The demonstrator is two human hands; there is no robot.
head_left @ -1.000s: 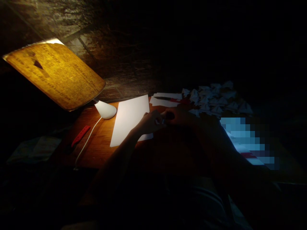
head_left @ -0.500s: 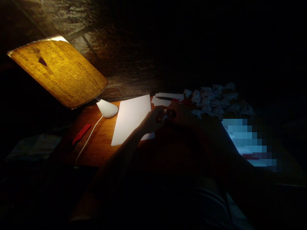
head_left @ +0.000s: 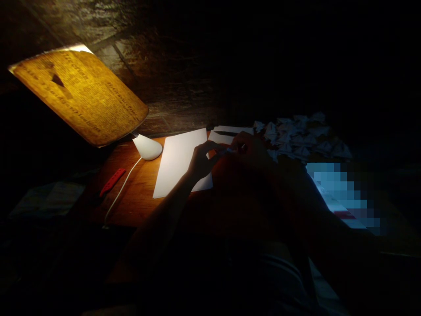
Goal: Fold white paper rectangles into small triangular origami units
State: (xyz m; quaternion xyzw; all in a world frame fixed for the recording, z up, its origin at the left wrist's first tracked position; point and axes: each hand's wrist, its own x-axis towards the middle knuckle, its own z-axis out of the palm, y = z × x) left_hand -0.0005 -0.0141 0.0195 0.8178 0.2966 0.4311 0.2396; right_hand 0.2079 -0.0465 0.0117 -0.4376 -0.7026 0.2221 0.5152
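Note:
Above the wooden table, my left hand [head_left: 201, 160] and my right hand [head_left: 252, 148] meet at a small pale piece of paper [head_left: 227, 150]. Fingers of both hands pinch it from either side; its shape is hard to make out in the dim light. Under my left hand lies a white sheet of paper [head_left: 177, 153]. Smaller white paper pieces [head_left: 241, 130] lie just behind my hands, with a dark, thin object [head_left: 228, 134] across them. To the right of my right hand spreads a pile of small folded papers [head_left: 301, 139].
A white lamp base [head_left: 149, 148] carries a yellow printed shade [head_left: 82, 96] at left. Its white cable [head_left: 120, 193] runs to the table's front edge, beside a red, strap-like object [head_left: 112, 181]. A lit bluish surface [head_left: 332, 206], partly pixelated, lies at right. A wall [head_left: 158, 96] stands behind.
My left hand has shifted slightly left and its fingers have straightened toward the paper piece. The right hand has moved a little right, so the hands are farther apart.

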